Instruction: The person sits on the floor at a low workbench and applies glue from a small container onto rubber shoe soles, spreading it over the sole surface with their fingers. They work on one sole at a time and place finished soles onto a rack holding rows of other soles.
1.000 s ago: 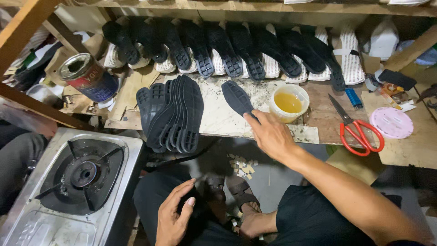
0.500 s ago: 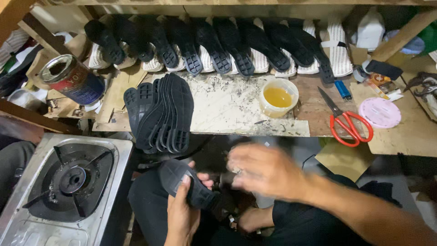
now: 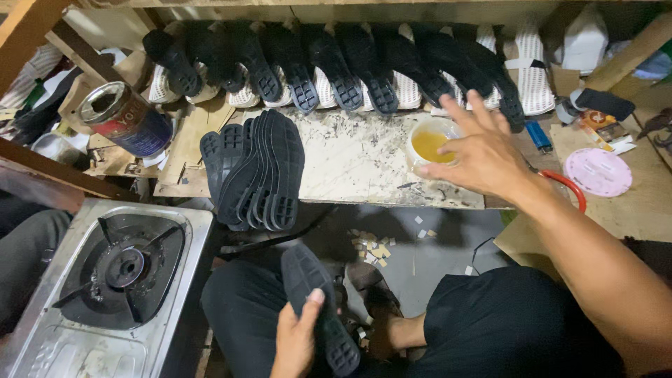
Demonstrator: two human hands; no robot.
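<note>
Head view: the left hand (image 3: 295, 341) grips a black rubber shoe sole (image 3: 316, 308) low in the frame, over the person's lap; the thumb lies across the tread face and the remaining fingers wrap beneath, so the hand is closed on the sole. The sole sits tread side up, tilted, with one end toward the bench and the other toward the bottom edge of the frame. The right hand (image 3: 481, 155) is extended over the workbench (image 3: 364, 157) with all fingers spread and nothing held; it hovers above a small white cup of yellow glue (image 3: 428, 144), and whether the palm touches the cup rim cannot be determined. The red handle of a pair of scissors (image 3: 570, 190) shows just beyond the right wrist. A fanned stack of black soles (image 3: 257, 171) lies at the left part of the bench surface, tread up, well apart from the held sole. Along the back of the bench a row of black soles (image 3: 336, 59) leans over white mesh uppers (image 3: 533, 66). An open metal can (image 3: 124, 117) lies tilted at the left end. A blue lighter (image 3: 539, 136) and a pink round lid (image 3: 597, 171) rest right of the cup. A single-burner gas stove (image 3: 105, 280) stands at lower left, beside the person's knee. Small offcuts (image 3: 374, 246) lie scattered on the floor below the bench edge.
</note>
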